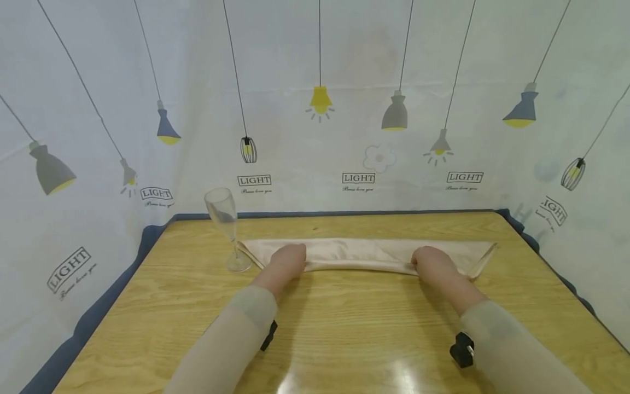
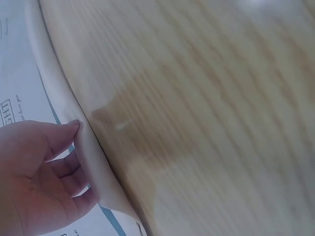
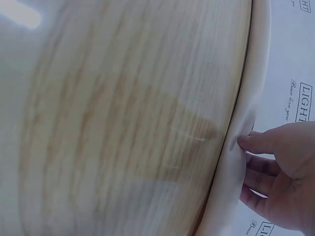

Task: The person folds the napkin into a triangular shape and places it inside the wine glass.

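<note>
A pale beige satin cloth napkin (image 1: 356, 253), folded into a long strip, lies across the far half of the table. Its near edge looks rolled or folded over. My left hand (image 1: 287, 261) pinches that edge left of the middle; in the left wrist view the thumb presses on the fold (image 2: 91, 152) and the other fingers curl behind it. Toward the right end, my right hand (image 1: 435, 264) grips the same edge, thumb (image 3: 248, 142) in front and fingers behind. The cloth's right end spreads into a loose pointed corner.
A clear stemmed champagne flute (image 1: 223, 213) stands upright close to the napkin's left end. Under everything is a wood-grain table (image 1: 354, 323), with white curtains (image 1: 305, 164) printed with lamps around its back and sides. Black wrist devices (image 1: 462, 349) hang below the sleeves.
</note>
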Motion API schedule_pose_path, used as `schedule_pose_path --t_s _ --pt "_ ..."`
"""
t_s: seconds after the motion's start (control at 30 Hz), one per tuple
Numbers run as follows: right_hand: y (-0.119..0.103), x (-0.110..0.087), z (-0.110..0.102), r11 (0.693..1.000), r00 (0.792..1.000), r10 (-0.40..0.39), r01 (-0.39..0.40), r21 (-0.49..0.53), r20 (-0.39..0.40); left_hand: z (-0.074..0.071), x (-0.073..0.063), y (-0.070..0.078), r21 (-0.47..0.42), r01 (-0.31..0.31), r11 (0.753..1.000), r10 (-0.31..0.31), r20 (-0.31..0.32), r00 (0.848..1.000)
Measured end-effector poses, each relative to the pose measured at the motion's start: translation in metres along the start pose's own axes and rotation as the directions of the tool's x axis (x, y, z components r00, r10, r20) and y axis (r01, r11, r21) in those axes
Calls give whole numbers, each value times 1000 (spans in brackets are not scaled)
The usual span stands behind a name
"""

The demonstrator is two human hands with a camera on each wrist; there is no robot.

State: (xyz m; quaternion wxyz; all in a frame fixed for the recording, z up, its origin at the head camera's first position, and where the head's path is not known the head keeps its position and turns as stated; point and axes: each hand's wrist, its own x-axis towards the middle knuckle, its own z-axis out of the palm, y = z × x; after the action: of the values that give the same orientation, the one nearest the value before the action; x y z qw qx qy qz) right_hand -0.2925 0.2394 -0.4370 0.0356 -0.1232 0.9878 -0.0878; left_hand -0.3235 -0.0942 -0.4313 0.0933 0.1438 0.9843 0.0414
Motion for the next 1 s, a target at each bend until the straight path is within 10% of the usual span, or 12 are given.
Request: schedule_pose_path --t_s 0.33,0.57,1.0 --pt "3 5 -4 999 999 47 -48 27 22 2 9 8 132 83 988 -73 -80 994" --pt "3 6 -6 1000 1000 19 -19 19 -10 -1 14 17 129 100 987 -98 -22 995" --pt "-13 1 -16 1000 997 10 -8 -21 72 1 0 12 98 -59 993 63 -43 997"
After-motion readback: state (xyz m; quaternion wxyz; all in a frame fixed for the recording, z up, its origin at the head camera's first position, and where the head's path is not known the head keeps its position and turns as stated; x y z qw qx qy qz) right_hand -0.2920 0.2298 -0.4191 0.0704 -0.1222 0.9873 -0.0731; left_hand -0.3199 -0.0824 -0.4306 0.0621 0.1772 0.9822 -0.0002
